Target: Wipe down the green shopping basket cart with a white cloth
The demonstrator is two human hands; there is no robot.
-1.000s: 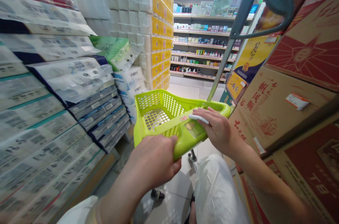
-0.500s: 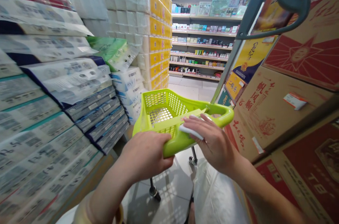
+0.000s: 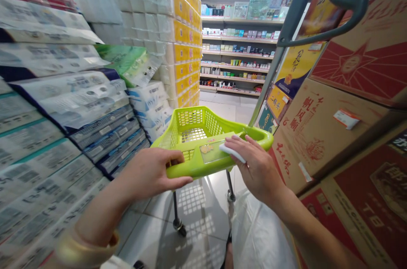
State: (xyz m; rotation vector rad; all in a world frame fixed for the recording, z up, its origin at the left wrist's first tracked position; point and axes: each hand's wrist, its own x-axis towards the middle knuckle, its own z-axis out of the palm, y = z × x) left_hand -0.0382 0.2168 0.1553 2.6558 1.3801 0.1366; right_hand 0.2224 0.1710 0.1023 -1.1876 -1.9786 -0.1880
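Observation:
A lime-green shopping cart (image 3: 208, 113) with a perforated basket stands in front of me, its handle bar (image 3: 203, 170) towards me. My left hand (image 3: 149, 173) is closed around the left end of the bar, thumb along the near side. Under the fingers of my right hand (image 3: 256, 165) is a folded white cloth (image 3: 231, 153), pressed onto the right part of the flat panel (image 3: 211, 151) behind the bar. The panel shows a small yellowish picture on its left. From the cart's right side a metal pole (image 3: 265, 87) rises to a grey loop handle (image 3: 329, 4).
Packs of tissue paper (image 3: 73, 95) are stacked on the left, with bundled rolls (image 3: 143, 2) behind. Cardboard cartons (image 3: 321, 129) are piled close on the right. Shelves of small goods (image 3: 238, 55) stand across the tiled floor. A white plastic bag (image 3: 259, 228) hangs below my right arm.
My left hand has slid left along the handle bar, uncovering more of the panel. The cloth under my right hand has shifted slightly. The cart has turned a little in view.

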